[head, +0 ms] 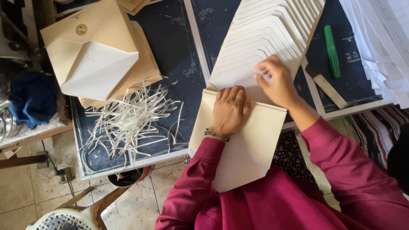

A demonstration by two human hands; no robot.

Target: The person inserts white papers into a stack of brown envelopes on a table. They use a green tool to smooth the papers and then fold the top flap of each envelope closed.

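Head view: a person in a magenta long-sleeved top works over a dark blue surface (pixel 179 64) edged with white strips
Left hand (pixel 230 110): lies palm down with fingers curled, pressing flat on the large cream paper envelope blank (pixel 247 149); a thin bracelet sits at the wrist
Right hand (pixel 277 81): fingers pinched on the edge of the nearest sheet of the fanned row of cream pointed envelope flaps (pixel 264 38), just above the left hand
Cream envelope blank: lies at the near edge of the surface, its pointed lower part hanging over the edge toward the person's lap, its upper edge tucked against the fanned row
Fanned row: runs from the hands up toward the far edge, each pointed flap overlapping the next
Left side: a stack of folded cream envelopes (pixel 102 59) with one open on top, and below it a loose heap of thin pale paper strips (pixel 132 119)
Right side: a green marker pen (pixel 332 51) and a flat wooden stick (pixel 327 87) lie well apart from the hands, beside a stack of white paper sheets (pixel 383 42)
Far left: a dark blue cloth (pixel 32 100) rests on a neighbouring bench
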